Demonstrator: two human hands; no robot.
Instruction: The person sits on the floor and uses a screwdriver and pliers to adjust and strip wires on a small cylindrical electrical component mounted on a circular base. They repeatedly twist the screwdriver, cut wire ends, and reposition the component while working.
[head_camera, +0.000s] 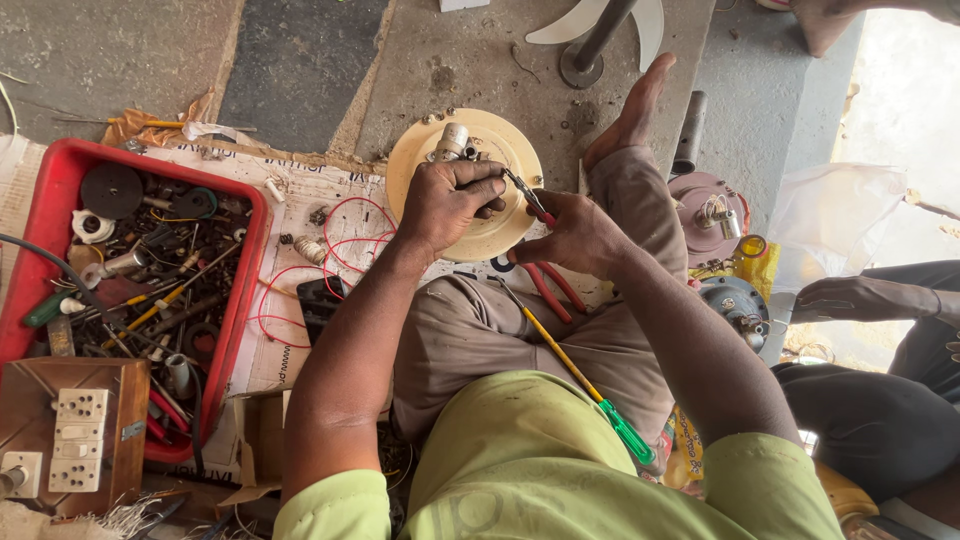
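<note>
The left hand (445, 200) gripped the metal part on a cream round fan base (505, 150); the right hand (570, 232) held red-handled pliers (545, 255) closed against it

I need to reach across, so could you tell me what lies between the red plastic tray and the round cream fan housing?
In the head view, thin red wire loops on printed paper lie between them.
</note>
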